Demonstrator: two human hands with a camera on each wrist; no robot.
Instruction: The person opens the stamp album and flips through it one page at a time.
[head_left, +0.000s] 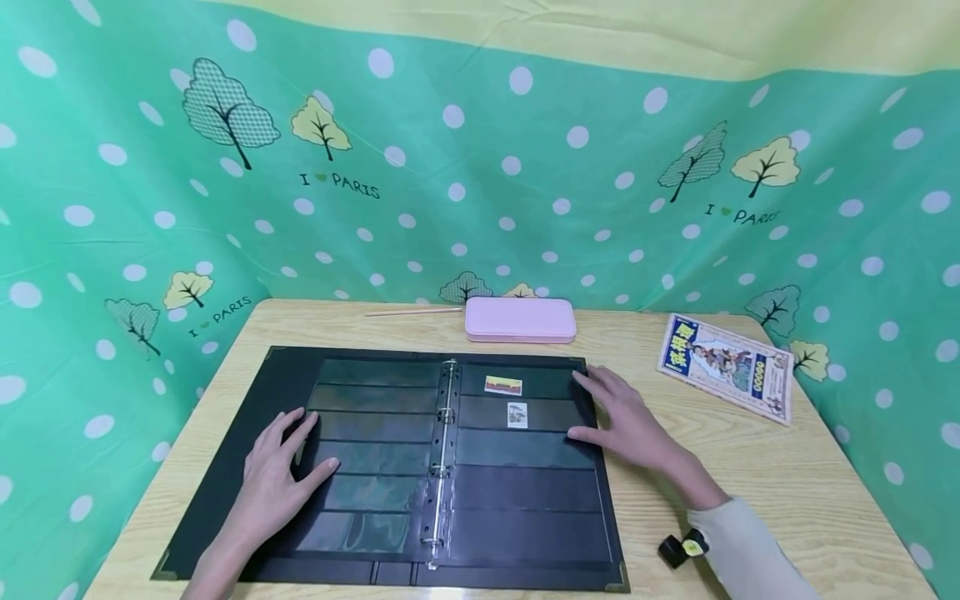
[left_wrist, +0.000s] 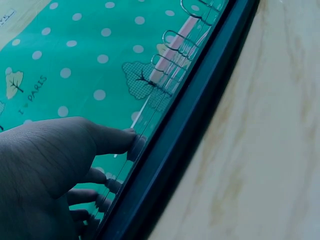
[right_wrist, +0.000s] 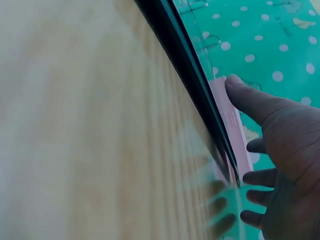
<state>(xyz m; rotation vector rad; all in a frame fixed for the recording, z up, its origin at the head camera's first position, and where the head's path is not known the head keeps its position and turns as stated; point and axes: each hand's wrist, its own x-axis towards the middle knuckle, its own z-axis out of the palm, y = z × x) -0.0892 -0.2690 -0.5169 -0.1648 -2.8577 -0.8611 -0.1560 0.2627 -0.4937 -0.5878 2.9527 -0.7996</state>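
Observation:
A black stamp album (head_left: 525, 533) lies open on the table, with ring-bound pages of clear horizontal pockets. On its right page sit two stamps: a red and yellow one (head_left: 503, 385) in the top row and a pale one (head_left: 517, 415) in the row below. My left hand (head_left: 277, 483) rests on the left page with its fingers spread; in the left wrist view its thumb (left_wrist: 112, 141) meets the glossy page. Over the right page's outer edge is my right hand (head_left: 626, 421), fingers loosely extended, holding nothing. In the right wrist view its fingers (right_wrist: 260, 178) are beside the album's edge.
Behind the album stand a pink pencil case (head_left: 521, 320) and a thin stick (head_left: 412, 312). A printed booklet (head_left: 727, 367) lies at the back right. Near the right sleeve is a small black object (head_left: 672, 551). A green polka-dot cloth (head_left: 480, 167) hangs around the table.

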